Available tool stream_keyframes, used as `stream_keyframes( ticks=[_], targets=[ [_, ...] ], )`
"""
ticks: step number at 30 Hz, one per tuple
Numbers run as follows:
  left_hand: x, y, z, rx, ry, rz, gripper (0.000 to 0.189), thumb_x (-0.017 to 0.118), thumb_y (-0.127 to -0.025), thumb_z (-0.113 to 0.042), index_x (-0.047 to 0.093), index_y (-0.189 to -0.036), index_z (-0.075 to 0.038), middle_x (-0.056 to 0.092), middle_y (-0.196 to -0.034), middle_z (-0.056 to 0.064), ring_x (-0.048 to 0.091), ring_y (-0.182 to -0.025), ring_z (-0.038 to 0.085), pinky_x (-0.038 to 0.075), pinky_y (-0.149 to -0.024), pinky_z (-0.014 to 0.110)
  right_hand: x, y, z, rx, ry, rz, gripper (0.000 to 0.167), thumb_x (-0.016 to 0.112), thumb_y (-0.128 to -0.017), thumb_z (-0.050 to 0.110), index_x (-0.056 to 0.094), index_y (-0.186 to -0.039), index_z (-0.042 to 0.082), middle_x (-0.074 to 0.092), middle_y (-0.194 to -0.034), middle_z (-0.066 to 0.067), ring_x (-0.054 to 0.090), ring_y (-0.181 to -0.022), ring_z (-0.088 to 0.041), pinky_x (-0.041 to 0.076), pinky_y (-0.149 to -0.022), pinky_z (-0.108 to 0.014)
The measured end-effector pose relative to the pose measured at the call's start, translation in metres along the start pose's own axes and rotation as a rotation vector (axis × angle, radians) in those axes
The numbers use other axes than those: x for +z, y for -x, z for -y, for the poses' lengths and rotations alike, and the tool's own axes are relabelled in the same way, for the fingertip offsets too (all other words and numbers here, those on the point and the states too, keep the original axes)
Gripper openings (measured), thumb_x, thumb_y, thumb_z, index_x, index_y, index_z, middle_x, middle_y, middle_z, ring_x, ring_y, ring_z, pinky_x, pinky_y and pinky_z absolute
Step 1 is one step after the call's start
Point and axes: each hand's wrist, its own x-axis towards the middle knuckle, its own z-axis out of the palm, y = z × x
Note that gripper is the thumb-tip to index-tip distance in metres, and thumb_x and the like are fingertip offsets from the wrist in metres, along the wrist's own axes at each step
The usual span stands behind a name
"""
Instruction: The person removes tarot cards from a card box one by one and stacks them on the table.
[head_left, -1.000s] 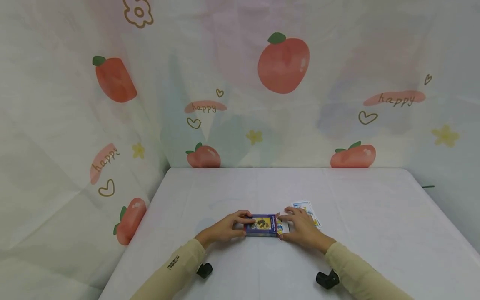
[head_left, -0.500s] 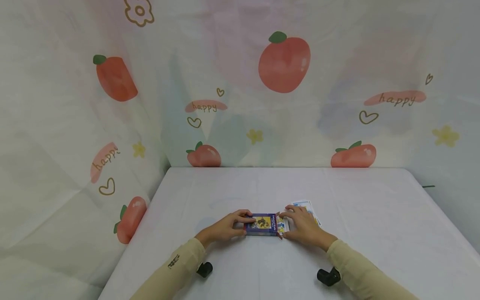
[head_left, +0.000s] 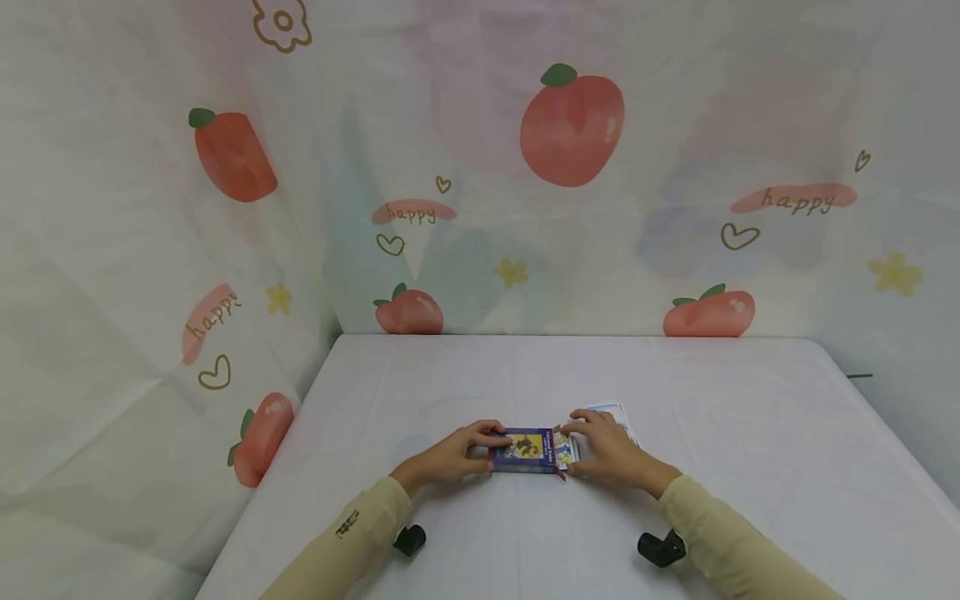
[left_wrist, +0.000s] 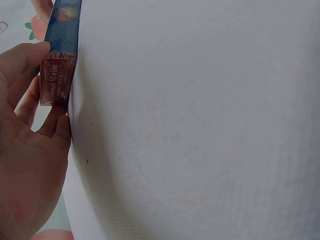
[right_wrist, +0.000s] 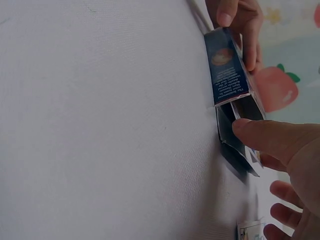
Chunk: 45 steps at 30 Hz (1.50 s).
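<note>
A blue tarot card box [head_left: 521, 451] lies flat mid-table, a yellow picture on its upper face. Its closed red end [left_wrist: 56, 80] shows in the left wrist view. My left hand [head_left: 452, 454] grips that end between thumb and fingers. At the right end the box is open, its flap [right_wrist: 234, 137] folded out, and colourful cards [head_left: 563, 451] stick out a little way. My right hand [head_left: 613, 454] pinches these cards, its thumb by the box mouth in the right wrist view. The cards still inside are hidden by the box.
Several loose cards [head_left: 613, 410] lie on the white table [head_left: 720, 417] behind my right hand, partly covered by it. Black wrist-worn devices [head_left: 662, 550] sit under both forearms. A fruit-printed curtain [head_left: 480, 167] stands behind and to the left.
My right hand has shifted slightly to the right at the box mouth and covers more of the loose cards. The left hand and the box stay in place.
</note>
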Motion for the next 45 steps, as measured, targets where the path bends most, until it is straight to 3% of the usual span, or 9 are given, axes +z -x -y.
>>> stream_keyframes(
  ticks=[9, 22, 31, 39, 45],
  targets=[
    [0.0, 0.001, -0.001, 0.001, 0.027, -0.006, 0.049, 0.066, -0.096, -0.009, 0.058, -0.144, -0.016, 0.043, -0.154, 0.0, 0.032, -0.15, 0.024, 0.024, -0.124, 0.054, -0.005, 0.002, -0.001, 0.014, -0.042, 0.019, 0.053, 0.089, -0.074, 0.025, 0.07, -0.121, 0.009, 0.055, -0.139, -0.024, 0.047, -0.129, -0.048, 0.039, -0.107, -0.067],
    [-0.001, -0.001, -0.001, 0.013, 0.023, -0.009, 0.049, 0.066, -0.096, -0.008, 0.058, -0.143, -0.015, 0.043, -0.154, 0.001, 0.031, -0.151, 0.025, 0.024, -0.124, 0.054, -0.017, 0.007, -0.003, -0.034, -0.049, 0.027, 0.052, 0.085, -0.079, 0.02, 0.065, -0.125, 0.004, 0.055, -0.137, -0.026, 0.05, -0.126, -0.046, 0.042, -0.105, -0.064],
    [-0.001, -0.001, 0.0, 0.025, 0.021, -0.009, 0.049, 0.066, -0.095, -0.007, 0.059, -0.143, -0.015, 0.044, -0.152, 0.002, 0.034, -0.149, 0.023, 0.025, -0.124, 0.053, -0.021, 0.011, -0.003, 0.044, -0.079, 0.067, 0.054, 0.082, -0.083, 0.02, 0.062, -0.132, 0.005, 0.057, -0.138, -0.023, 0.048, -0.131, -0.046, 0.04, -0.109, -0.065],
    [-0.001, -0.003, 0.004, 0.026, 0.027, -0.007, 0.048, 0.066, -0.096, -0.01, 0.059, -0.143, -0.017, 0.043, -0.154, 0.001, 0.032, -0.151, 0.025, 0.024, -0.124, 0.055, -0.021, 0.015, -0.009, 0.015, -0.086, 0.05, 0.055, 0.081, -0.084, 0.016, 0.06, -0.132, 0.0, 0.064, -0.128, -0.017, 0.056, -0.122, -0.039, 0.046, -0.104, -0.059],
    [-0.001, -0.003, 0.006, 0.021, 0.013, -0.006, 0.048, 0.065, -0.097, -0.011, 0.058, -0.144, -0.018, 0.042, -0.155, 0.001, 0.031, -0.151, 0.026, 0.026, -0.124, 0.055, -0.022, 0.015, -0.013, 0.041, -0.121, 0.075, 0.054, 0.08, -0.085, 0.015, 0.06, -0.133, 0.0, 0.064, -0.12, -0.013, 0.058, -0.115, -0.031, 0.051, -0.1, -0.053]
  ],
)
